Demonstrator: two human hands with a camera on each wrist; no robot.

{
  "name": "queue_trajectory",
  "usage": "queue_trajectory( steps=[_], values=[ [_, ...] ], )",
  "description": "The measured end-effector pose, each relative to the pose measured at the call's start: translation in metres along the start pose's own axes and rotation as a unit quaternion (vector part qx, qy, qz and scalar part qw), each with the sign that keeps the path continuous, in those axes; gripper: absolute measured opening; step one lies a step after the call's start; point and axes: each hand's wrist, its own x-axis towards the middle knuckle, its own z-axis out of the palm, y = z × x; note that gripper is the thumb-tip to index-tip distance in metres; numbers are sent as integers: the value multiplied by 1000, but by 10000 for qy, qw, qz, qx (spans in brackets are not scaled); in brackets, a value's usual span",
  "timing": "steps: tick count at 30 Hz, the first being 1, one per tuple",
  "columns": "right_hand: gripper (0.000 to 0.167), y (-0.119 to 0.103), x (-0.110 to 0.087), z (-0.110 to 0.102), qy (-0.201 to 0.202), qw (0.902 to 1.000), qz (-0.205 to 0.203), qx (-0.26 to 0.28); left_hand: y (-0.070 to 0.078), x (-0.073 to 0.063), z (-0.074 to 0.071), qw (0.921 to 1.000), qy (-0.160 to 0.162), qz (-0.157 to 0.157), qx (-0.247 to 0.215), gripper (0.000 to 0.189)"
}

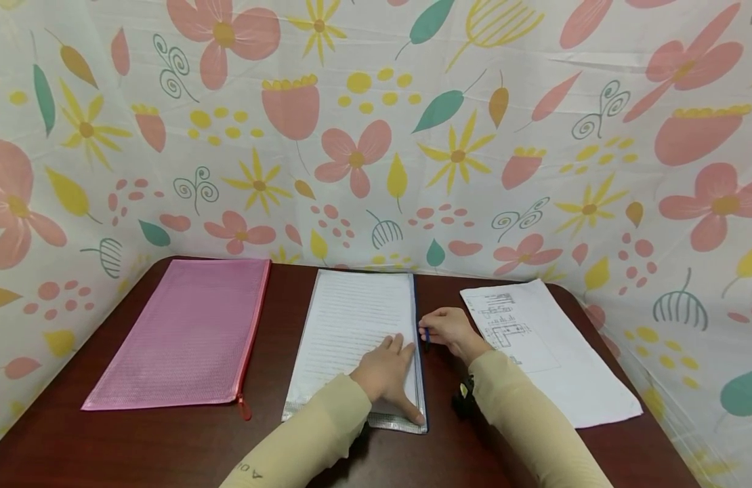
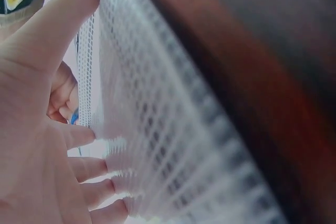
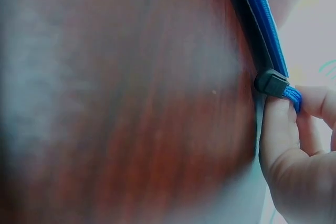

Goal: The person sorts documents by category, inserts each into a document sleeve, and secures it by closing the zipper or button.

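A clear mesh zipper pouch (image 1: 345,318) with white lined paper showing through it lies in the middle of the table. My left hand (image 1: 385,373) rests on the pouch's lower right part, fingers spread. Along the pouch's right side runs a blue zipper (image 3: 260,11). Beside that edge, about halfway up, my right hand (image 1: 452,331) pinches the zipper pull, whose blue cord (image 3: 293,96) sits between thumb and fingers in the right wrist view. A dark slider (image 3: 272,83) joins the cord to the zipper. The left wrist view shows the mesh (image 2: 152,108) close up under the left fingers.
On the left of the dark brown table (image 1: 278,447) lies a pink mesh zipper pouch (image 1: 187,332) with a red pull (image 1: 244,408). To the right is a stack of white printed paper (image 1: 547,359), partly under the right forearm. A flowered cloth (image 1: 364,135) hangs behind the table.
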Motion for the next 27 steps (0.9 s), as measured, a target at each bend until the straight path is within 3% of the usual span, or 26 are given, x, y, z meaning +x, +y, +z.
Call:
queue_trajectory(
  steps=[13,27],
  values=[
    [24,-8,11,-3,-66,9999,-45,-62,2,1,1,9998,85,-44,148,128],
    [25,-9,26,-2,154,9998,-89,-98,2,2,1,9999,9,-117,-24,130]
  ],
)
